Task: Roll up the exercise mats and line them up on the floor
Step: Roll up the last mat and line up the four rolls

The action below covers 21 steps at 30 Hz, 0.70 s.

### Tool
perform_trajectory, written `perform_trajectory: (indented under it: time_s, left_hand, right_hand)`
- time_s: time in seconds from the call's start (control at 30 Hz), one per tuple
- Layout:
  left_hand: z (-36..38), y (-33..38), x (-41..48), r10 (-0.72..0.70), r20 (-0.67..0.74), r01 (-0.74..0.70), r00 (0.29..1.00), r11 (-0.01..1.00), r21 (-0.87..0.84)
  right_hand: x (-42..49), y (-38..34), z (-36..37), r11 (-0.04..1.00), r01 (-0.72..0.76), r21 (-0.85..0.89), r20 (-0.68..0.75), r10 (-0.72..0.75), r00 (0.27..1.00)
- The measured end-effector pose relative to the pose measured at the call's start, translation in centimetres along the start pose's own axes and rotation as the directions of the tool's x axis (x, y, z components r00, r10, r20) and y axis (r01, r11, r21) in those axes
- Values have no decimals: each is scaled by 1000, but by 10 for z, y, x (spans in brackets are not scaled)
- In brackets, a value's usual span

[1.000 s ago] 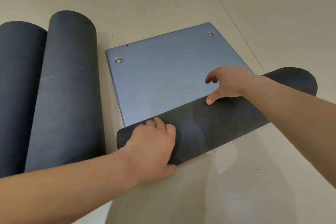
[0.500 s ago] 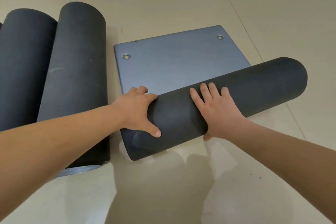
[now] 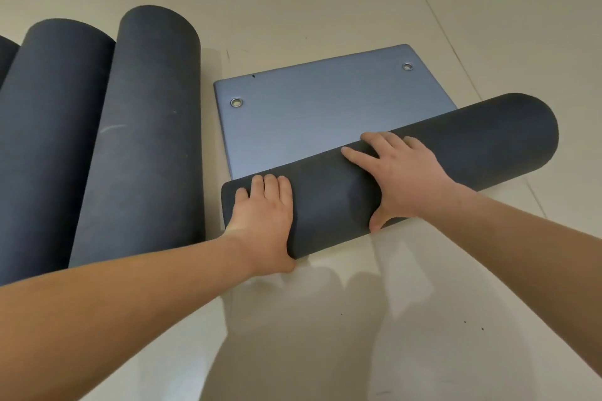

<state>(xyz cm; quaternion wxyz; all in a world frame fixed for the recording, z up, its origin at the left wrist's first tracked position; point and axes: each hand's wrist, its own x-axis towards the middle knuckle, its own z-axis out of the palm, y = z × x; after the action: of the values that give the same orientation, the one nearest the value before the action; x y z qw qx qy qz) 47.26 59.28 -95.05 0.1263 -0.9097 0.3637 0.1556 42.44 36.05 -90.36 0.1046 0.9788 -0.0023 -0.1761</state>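
Note:
A dark grey mat roll (image 3: pixel 472 143) lies across the near end of its own flat blue-grey part (image 3: pixel 312 120), which has two metal eyelets at the far edge. My left hand (image 3: pixel 264 215) holds the roll's left end, fingers bent over the crest and thumb on the near side. My right hand (image 3: pixel 397 176) presses on the roll's middle with fingers spread and fairly straight, thumb pointing down the near side. To the left, rolled mats lie side by side: one (image 3: pixel 150 127) closest, another (image 3: pixel 55 127) beyond it, and a third (image 3: pixel 5 55) at the frame's edge.
Everything sits on a pale beige floor (image 3: pixel 325 335) with a thin seam line (image 3: pixel 433 13) running away at the right. A narrow strip of floor separates the closest rolled mat from the mat under my hands.
The roll has moved farther over the flat part, which shows less length. Both hands have shifted their hold; my left hand now sits on top of the roll's left end.

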Motion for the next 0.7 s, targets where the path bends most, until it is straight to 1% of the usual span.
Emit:
perform_trajectory:
  time_s: [0.1,0.2,0.23,0.3,0.37,0.4,0.43,0.5,0.53,0.57,0.6,0.7]
  left_hand:
    - [-14,-15,7,42,0,-42,999,996,-79]
    - [-45,-31,13,45,63,-33,997,985,-168]
    - [-52,-30,12,53,95,-32,994,977,-210]
    - [-58,-14,2,77,166,-15,983,938,-345]
    - [-54,9,-12,101,236,33,967,863,-505]
    - [-50,17,-17,114,265,64,958,811,-581]
    - [-46,21,-19,126,298,111,946,740,-664]
    - [-43,20,-16,185,386,235,904,539,-809]
    - [-41,18,-15,225,422,294,878,442,-847]
    - [-37,16,-13,258,446,334,857,380,-862]
    - [-32,15,-12,274,455,351,847,356,-866]
    - [-17,9,-5,278,424,300,862,393,-869]
  right_hand:
    - [-24,6,15,994,-51,93,-133,63,989]
    - [-44,1,31,991,-17,136,-306,59,950]
    - [-49,-1,33,988,-5,157,-328,57,943]
    - [-57,3,35,985,19,171,-311,36,950]
    - [-67,18,37,981,73,181,-309,-14,951]
    - [-71,27,38,971,93,221,-316,-18,948]
    - [-76,36,40,953,102,287,-329,-3,944]
    - [-84,50,44,909,113,402,-385,56,921]
    - [-86,54,46,903,110,415,-426,86,901]
    - [-86,55,48,908,103,407,-464,109,879]
    - [-85,55,50,916,94,389,-496,122,860]
    - [-80,40,62,928,111,355,-563,117,818]
